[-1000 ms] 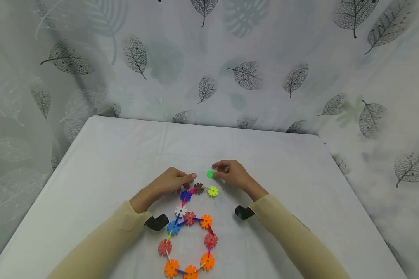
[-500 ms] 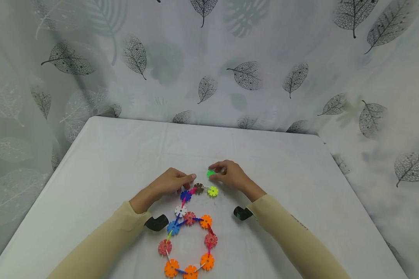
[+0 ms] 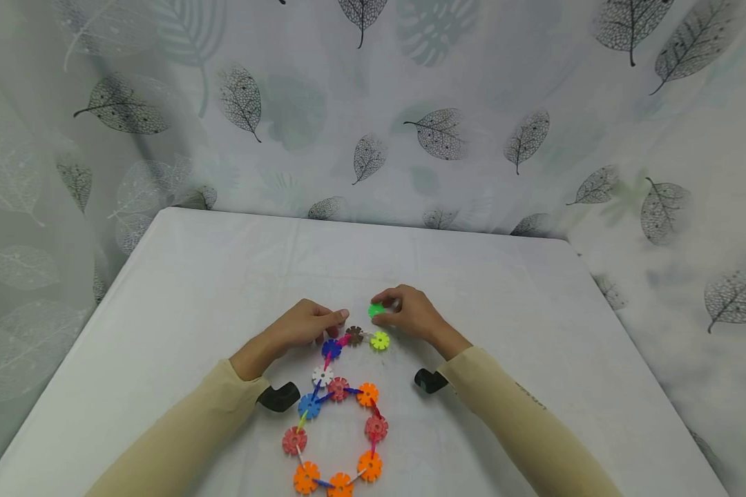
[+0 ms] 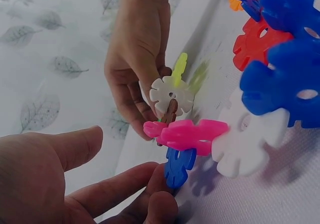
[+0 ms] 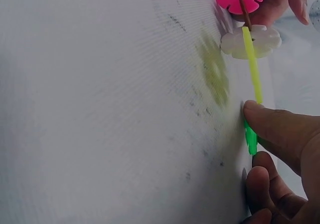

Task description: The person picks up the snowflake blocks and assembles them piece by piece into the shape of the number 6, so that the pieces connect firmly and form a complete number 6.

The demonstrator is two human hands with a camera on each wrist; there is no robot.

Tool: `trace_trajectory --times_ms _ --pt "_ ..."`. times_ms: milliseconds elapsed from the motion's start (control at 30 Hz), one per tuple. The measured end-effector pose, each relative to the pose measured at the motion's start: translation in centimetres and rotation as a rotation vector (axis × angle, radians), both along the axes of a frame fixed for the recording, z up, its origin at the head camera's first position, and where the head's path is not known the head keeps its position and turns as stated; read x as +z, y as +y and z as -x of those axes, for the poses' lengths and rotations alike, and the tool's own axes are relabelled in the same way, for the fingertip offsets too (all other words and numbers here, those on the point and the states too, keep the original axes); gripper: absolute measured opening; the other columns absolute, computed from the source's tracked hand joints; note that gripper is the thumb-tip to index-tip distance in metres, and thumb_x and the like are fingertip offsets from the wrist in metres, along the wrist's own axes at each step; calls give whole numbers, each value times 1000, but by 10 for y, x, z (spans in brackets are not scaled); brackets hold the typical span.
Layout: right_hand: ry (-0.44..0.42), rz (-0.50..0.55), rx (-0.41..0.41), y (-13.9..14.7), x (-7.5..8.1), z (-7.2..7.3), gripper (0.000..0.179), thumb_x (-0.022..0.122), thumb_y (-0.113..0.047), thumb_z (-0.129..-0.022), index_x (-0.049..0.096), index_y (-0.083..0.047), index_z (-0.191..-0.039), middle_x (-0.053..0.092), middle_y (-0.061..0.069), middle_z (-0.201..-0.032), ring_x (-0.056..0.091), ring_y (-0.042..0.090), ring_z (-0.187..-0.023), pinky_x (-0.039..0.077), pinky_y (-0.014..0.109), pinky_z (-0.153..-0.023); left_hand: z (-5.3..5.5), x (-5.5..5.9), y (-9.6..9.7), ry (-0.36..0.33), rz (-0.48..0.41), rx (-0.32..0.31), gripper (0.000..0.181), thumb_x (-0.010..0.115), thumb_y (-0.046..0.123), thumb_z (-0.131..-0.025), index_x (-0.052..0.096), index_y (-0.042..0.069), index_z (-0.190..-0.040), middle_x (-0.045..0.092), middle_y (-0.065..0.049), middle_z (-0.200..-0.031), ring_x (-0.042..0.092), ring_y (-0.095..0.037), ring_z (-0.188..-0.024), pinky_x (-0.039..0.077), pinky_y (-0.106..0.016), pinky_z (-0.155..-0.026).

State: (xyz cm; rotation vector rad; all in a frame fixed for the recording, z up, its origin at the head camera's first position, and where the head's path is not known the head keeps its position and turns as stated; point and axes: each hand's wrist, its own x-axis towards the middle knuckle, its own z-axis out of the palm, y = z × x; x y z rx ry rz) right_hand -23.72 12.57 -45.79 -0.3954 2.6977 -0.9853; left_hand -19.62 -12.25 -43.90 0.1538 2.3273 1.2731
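Observation:
In the head view my right hand holds a green notched disc by its edge, just behind the end of a chain of linked discs. The thumb and a finger lie on either side of this green disc in the right wrist view. Closest to it in the chain is a yellow-green disc, which stands on edge. My left hand is beside the chain, thumb extended and apart from the fingers. Its fingertips touch a dark blue disc in the left wrist view. A brown disc follows.
Toward me the chain runs through a white disc to a light blue disc, part of a ring with several red and orange discs. A white cloth covers the table. A leaf-patterned curtain hangs behind it.
My right hand has shifted slightly left, and its fingers have come further around the green disc. The left hand and the chain have stayed in place.

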Motion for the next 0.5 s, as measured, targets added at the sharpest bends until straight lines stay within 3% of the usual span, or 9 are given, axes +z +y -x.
trace_trajectory --times_ms 500 --pt "-18 -17 -31 0 3 -2 27 86 -23 -83 76 -17 -107 64 -1 -100 56 19 -90 51 34 -79 0 -2 0 -2 -2 -2 47 57 49 -101 79 7 -101 64 -4 -77 49 -19 -67 35 -29 -60"
